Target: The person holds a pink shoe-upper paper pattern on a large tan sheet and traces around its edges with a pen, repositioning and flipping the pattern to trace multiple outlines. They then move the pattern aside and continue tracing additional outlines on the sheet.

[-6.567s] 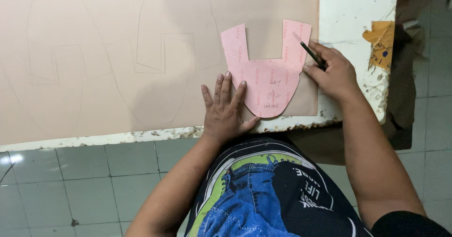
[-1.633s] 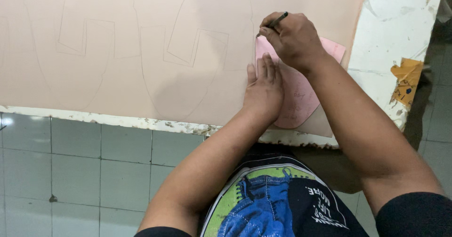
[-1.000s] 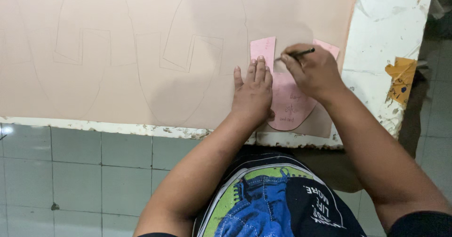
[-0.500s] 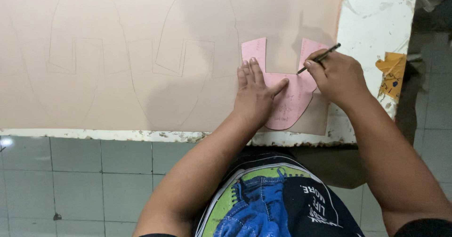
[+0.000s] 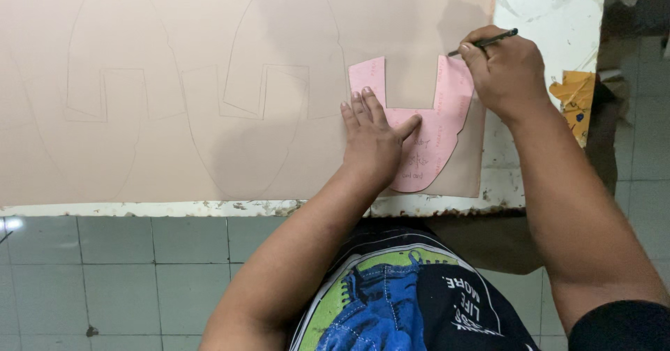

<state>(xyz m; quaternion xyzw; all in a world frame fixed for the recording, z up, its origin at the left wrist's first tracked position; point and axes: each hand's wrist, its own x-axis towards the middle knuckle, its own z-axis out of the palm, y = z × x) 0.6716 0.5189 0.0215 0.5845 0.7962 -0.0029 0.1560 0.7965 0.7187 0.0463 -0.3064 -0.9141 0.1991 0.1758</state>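
Observation:
A pink U-shaped paper template (image 5: 447,117) lies flat on a large beige sheet (image 5: 209,37) near its right edge. My left hand (image 5: 373,142) presses flat on the template's lower left part, fingers together and pointing up. My right hand (image 5: 506,72) grips a dark pencil (image 5: 488,42), its tip touching the top of the template's right arm. Two traced outlines of the same shape, one (image 5: 279,93) just left of the template and another (image 5: 105,100) further left, show on the sheet.
The beige sheet covers a worn white table (image 5: 551,16) whose chipped front edge (image 5: 209,208) runs across the view. A yellow scrap (image 5: 574,100) hangs at the table's right side. Grey-green floor tiles (image 5: 118,274) lie below.
My right hand has carried the pencil from the inner notch of the template up and over to its right arm's top edge. My left hand has stayed pressed on the template.

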